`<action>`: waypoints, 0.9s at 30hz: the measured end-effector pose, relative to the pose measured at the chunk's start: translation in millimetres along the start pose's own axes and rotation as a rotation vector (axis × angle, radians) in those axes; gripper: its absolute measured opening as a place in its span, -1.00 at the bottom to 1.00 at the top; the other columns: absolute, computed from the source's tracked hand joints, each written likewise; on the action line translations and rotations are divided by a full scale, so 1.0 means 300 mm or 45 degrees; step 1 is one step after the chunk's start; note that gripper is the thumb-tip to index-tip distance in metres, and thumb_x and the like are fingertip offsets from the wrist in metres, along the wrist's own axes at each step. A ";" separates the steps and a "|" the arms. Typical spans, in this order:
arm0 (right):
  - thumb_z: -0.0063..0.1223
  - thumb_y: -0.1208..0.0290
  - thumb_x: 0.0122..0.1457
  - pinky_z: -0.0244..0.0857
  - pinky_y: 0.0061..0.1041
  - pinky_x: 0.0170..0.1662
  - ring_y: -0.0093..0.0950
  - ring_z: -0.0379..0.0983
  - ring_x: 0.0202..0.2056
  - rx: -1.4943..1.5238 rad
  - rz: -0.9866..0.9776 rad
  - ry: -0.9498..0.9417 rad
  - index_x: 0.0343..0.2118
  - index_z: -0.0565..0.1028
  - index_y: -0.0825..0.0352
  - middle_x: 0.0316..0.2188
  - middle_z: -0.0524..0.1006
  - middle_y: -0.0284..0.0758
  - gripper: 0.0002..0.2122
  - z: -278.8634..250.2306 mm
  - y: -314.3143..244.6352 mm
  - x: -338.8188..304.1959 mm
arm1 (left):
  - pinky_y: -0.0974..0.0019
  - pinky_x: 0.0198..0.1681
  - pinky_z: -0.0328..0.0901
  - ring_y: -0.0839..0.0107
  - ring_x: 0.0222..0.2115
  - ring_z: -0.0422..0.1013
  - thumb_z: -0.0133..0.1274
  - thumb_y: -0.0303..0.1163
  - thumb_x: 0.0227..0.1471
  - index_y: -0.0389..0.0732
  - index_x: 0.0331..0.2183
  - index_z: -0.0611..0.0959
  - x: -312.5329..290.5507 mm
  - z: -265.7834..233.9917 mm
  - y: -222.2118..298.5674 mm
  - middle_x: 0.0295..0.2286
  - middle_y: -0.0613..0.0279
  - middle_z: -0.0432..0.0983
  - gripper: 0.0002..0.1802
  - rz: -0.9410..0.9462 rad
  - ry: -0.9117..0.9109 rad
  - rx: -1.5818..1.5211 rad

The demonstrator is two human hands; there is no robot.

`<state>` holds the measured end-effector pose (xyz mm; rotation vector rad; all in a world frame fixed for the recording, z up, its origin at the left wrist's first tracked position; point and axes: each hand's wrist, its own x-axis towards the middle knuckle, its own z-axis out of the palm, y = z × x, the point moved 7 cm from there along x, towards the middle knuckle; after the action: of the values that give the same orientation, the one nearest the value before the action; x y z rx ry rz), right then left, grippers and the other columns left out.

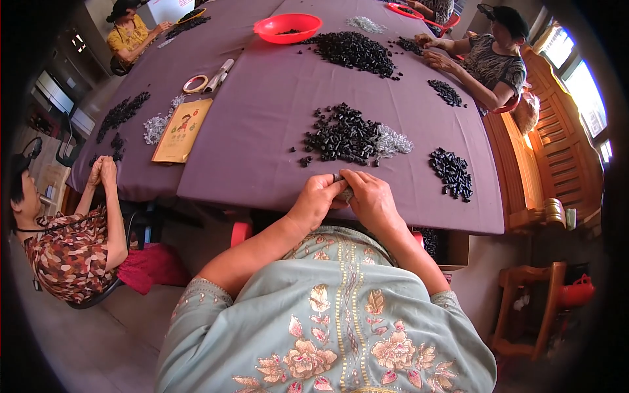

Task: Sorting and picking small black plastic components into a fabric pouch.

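Observation:
My left hand (319, 196) and my right hand (373, 198) meet at the table's near edge, both closed with the fingers bent inward. A small black piece (337, 177) shows at the fingertips of my left hand. Something greyish sits between the two hands, mostly hidden by the fingers; I cannot make it out. Just beyond my hands lies a heap of small black cylindrical plastic pieces (342, 134). Touching its right side is a pile of small clear plastic pieces (393, 143). Farther right is a smaller group of black pieces (452, 173).
A purple cloth covers the table (255, 131). On it are a larger black heap (354, 52), a red basin (288, 27), a yellow booklet (183, 131), a tape roll (195, 84) and markers (219, 75). Several people work around it. A wooden bench (557, 131) stands right.

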<state>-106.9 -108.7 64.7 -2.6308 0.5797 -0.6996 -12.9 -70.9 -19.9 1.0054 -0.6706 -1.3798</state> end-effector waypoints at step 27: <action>0.04 0.53 -0.03 0.41 -0.27 -0.26 -0.17 0.51 -0.28 -0.261 -0.045 0.046 -0.24 0.43 0.39 -0.35 0.54 -0.14 -0.76 0.016 -0.016 -0.015 | 0.45 -0.38 0.45 0.59 -0.41 0.47 -0.01 -0.29 0.21 -0.27 -0.29 0.62 0.002 -0.005 -0.016 -0.39 0.33 0.56 -0.76 -0.094 0.099 0.153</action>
<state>-106.5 -101.7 61.2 -2.8285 0.6487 -0.7354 -13.8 -70.7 -25.0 1.1836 -0.6704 -1.3694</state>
